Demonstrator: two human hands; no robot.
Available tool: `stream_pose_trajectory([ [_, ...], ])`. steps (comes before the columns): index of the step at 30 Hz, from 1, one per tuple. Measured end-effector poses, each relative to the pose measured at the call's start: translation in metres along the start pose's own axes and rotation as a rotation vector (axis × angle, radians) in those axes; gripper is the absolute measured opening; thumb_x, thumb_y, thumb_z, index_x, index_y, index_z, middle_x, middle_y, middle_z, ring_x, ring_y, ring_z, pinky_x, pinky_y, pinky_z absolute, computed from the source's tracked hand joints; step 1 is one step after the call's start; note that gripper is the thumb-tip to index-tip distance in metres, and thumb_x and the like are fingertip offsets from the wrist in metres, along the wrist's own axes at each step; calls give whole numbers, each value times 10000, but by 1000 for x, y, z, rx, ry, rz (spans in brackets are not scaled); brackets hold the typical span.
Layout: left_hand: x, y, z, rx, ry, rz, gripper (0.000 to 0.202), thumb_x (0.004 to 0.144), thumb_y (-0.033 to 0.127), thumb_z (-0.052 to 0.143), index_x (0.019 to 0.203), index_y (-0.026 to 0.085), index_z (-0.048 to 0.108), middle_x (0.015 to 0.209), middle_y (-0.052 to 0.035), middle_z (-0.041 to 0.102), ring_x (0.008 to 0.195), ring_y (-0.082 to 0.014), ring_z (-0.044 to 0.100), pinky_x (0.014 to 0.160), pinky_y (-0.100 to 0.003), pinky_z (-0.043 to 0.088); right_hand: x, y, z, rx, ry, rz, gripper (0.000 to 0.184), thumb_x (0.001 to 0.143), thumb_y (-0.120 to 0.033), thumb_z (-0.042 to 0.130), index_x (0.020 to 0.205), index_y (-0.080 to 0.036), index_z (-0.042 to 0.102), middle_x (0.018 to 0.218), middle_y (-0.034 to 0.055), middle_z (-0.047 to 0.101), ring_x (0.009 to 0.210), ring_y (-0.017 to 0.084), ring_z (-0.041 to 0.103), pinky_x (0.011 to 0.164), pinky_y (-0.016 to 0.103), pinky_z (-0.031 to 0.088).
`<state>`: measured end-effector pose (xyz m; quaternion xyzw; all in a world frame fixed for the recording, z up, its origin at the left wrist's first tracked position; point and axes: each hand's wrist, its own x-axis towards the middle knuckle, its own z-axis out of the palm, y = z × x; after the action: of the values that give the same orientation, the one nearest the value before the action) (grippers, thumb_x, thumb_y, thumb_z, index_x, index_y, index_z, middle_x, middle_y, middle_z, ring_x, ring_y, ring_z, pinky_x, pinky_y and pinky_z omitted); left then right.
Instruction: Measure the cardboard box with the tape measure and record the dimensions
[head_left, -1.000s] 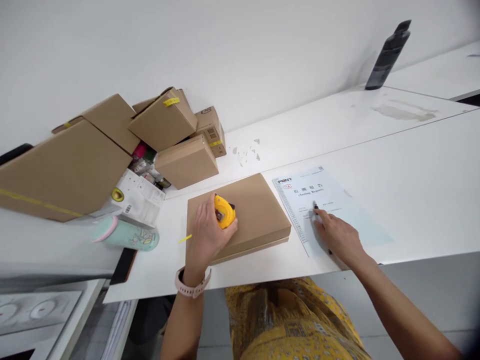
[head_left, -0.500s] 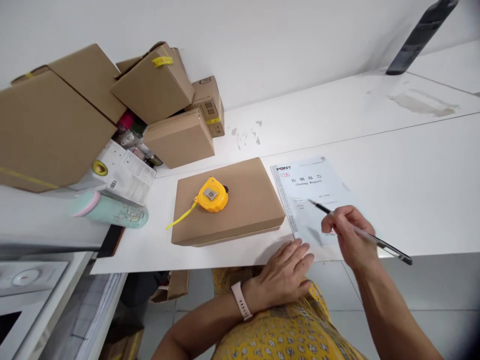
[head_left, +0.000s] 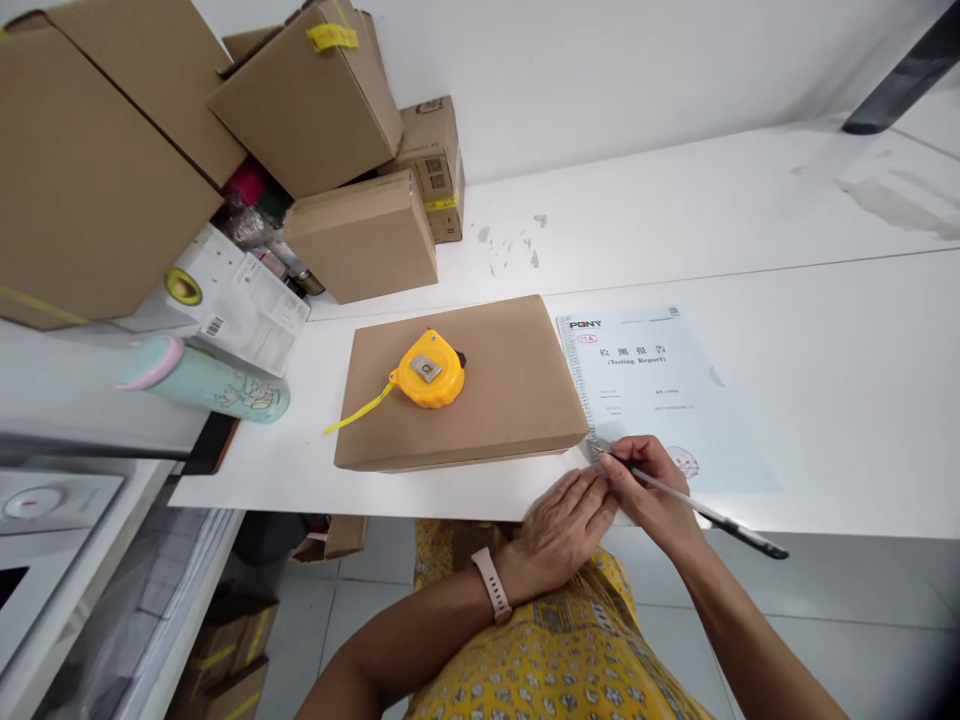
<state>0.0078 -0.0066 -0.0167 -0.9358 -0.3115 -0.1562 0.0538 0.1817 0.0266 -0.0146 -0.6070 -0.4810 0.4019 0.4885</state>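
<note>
My right hand (head_left: pixel 652 490) grips a black-and-clear pen (head_left: pixel 709 512), its tip pointing left over the lower left corner of a spiral-bound testing report (head_left: pixel 645 375). Flat on the table's front edge rests my left hand (head_left: pixel 566 520), fingers stretched out and nothing held; its fingertips are right beside the right hand. A closed cardboard box (head_left: pixel 495 390) lies left of the report, close to its spiral edge. On top of that box sits a yellow tape measure (head_left: pixel 431 370), with a short length of yellow strap or tape trailing to the left.
Several cardboard boxes (head_left: pixel 360 235) are stacked at the back left. A mint-green bottle (head_left: pixel 217 380) lies on its side beside a white carton (head_left: pixel 244 300). A dark upright object (head_left: pixel 892 90) stands at the far right of the white table (head_left: pixel 847 400).
My right hand has moved left and down with the pen, from above the report's middle to its lower left corner. The left hand stays on the table edge. The camera view has shifted slightly.
</note>
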Motion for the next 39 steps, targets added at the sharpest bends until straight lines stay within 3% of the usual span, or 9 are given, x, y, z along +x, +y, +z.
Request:
stream_pose_trajectory([
  [3,0,0,0,13,-7,3,438,1040,144,380,1437,19,514,1466,-167,592,1394,-257,527,1258,-399,321,2,5,-2,-2,-20,26,367,741,-515,832,877,-228,649,753,18,690,648,170,615,572,290,511],
  [11,0,-2,-2,1,16,9,422,1025,151,411,1396,15,557,1436,-163,621,1368,-260,551,1258,-412,316,-6,-3,-4,-200,-46,-107,270,933,-405,633,760,-249,497,638,-36,544,541,123,478,484,255,394],
  [16,2,-3,-6,-16,24,-4,423,1026,159,436,1403,4,547,1443,-169,613,1371,-264,546,1255,-397,321,-6,2,-12,-214,-143,-66,245,909,-441,685,826,-243,568,667,-26,597,555,131,528,499,260,429],
  [20,2,-2,-5,-42,7,-12,380,1038,171,438,1356,23,586,1420,-171,628,1359,-273,558,1249,-408,339,-5,5,-16,-175,-87,-19,271,867,-480,734,876,-234,620,698,-3,646,576,151,568,501,274,456],
  [25,0,-2,-4,-61,-38,-8,380,1037,160,435,1363,12,565,1406,-198,625,1357,-288,553,1223,-443,381,-8,0,-12,-284,0,-104,311,902,-471,685,745,-240,549,584,-32,553,510,123,469,466,266,397],
  [39,0,-3,-3,-35,48,1,380,1019,157,447,1341,13,589,1361,-173,671,1303,-288,604,1184,-433,429,-10,1,-11,-340,-52,-167,276,928,-438,663,765,-245,551,614,-31,584,503,123,488,478,269,395],
])
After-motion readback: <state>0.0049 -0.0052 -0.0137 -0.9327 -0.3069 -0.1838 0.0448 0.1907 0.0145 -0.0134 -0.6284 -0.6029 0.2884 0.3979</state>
